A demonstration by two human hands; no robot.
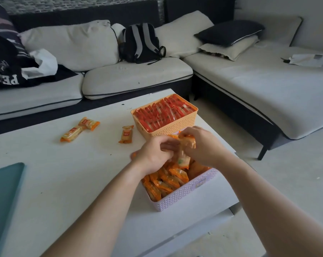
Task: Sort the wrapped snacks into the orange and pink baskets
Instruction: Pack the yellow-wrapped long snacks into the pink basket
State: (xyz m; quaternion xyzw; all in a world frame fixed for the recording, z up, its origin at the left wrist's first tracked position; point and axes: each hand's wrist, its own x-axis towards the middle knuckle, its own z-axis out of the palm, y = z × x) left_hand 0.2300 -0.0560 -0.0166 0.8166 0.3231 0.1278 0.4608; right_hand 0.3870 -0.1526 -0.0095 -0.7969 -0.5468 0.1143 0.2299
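Observation:
The orange basket (172,129) stands on the white table, packed with upright red-wrapped snacks (162,113). Nearer to me, the pink basket (186,191) holds a heap of orange-wrapped snacks (166,179). Over the pink basket, my left hand (153,154) and my right hand (201,143) both grip orange-wrapped snacks (185,147), bunched between the fingers. Three loose orange-wrapped snacks lie on the table to the left: one (126,134) close to the orange basket, and two overlapping ones (88,123) (71,134) further left.
The white table (64,182) ends just right of the baskets. A teal flat object (3,193) lies at the table's left edge. A sofa (134,76) with cushions, a backpack (142,43) and clothes stands behind.

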